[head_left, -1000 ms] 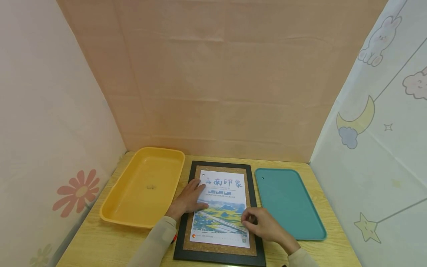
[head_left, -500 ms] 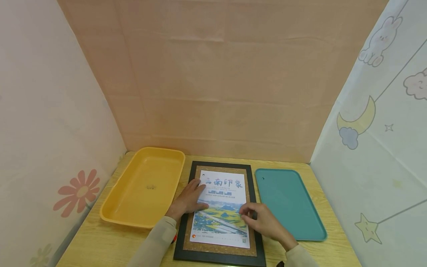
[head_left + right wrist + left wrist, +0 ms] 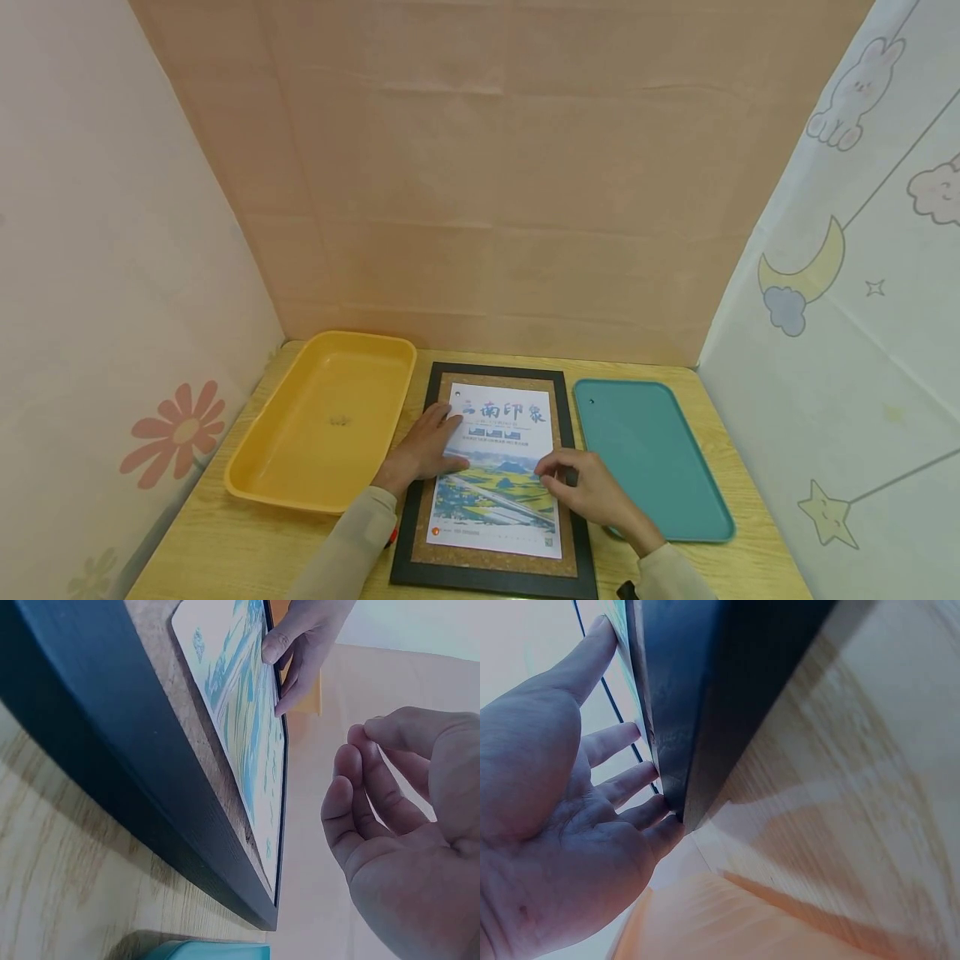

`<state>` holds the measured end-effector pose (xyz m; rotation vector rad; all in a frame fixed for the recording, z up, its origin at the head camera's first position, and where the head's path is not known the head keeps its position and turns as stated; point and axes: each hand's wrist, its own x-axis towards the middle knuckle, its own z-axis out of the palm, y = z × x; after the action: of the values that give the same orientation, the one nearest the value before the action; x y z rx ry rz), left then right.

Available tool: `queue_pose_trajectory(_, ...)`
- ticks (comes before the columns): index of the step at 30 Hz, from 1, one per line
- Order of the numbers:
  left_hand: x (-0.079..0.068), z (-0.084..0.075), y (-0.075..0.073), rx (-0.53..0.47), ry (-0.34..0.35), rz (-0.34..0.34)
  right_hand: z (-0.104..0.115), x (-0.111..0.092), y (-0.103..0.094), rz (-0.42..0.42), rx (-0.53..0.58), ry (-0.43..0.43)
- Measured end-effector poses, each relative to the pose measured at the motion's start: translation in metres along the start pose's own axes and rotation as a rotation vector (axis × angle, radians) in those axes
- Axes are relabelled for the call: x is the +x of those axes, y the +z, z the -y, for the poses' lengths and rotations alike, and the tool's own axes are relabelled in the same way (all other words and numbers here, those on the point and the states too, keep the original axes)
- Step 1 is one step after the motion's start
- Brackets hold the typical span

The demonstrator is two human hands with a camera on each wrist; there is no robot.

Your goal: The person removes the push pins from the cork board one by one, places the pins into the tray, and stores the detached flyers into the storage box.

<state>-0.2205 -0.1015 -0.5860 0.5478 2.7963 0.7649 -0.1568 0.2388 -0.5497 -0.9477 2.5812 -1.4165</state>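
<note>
A printed sheet with a landscape picture lies on a black-framed corkboard. My left hand spreads over the sheet's left edge, its thumb and fingertips touching paper and frame. Above the sheet's right side, my right hand holds thumb and forefinger pinched together. In the right wrist view a tiny yellowish sliver, seemingly a thumbtack, shows at those fingertips; the rest of it is hidden. The right fingertips are apart from the sheet. A small round tack head marks the sheet's upper left corner.
A deep yellow tray stands left of the board. To the right lies a shallow teal tray with a small dark spot near its upper left corner. Cloth walls enclose the wooden table.
My right hand has moved up the sheet, away from the person, and slightly left, with its fingers still pinched. The left hand and the sheet have stayed in place.
</note>
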Motion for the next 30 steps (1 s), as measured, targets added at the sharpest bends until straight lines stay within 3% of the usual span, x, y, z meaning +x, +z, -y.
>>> queue_pose_trajectory(3,0.001,0.002,0.002,-0.006,-0.002,0.000,0.002,0.000,0.000,0.000,0.012,0.017)
queue_pose_trajectory(12,-0.006,-0.013,-0.012,0.020,-0.005,0.019,0.000,0.002,-0.002,0.002,0.031,0.067)
queue_pose_trajectory(20,-0.008,-0.011,-0.012,0.015,0.025,0.000,-0.005,0.005,-0.005,-0.011,-0.011,0.095)
queue_pose_trajectory(30,-0.006,-0.014,-0.013,0.036,-0.005,0.018,-0.006,0.007,-0.012,-0.034,-0.034,0.075)
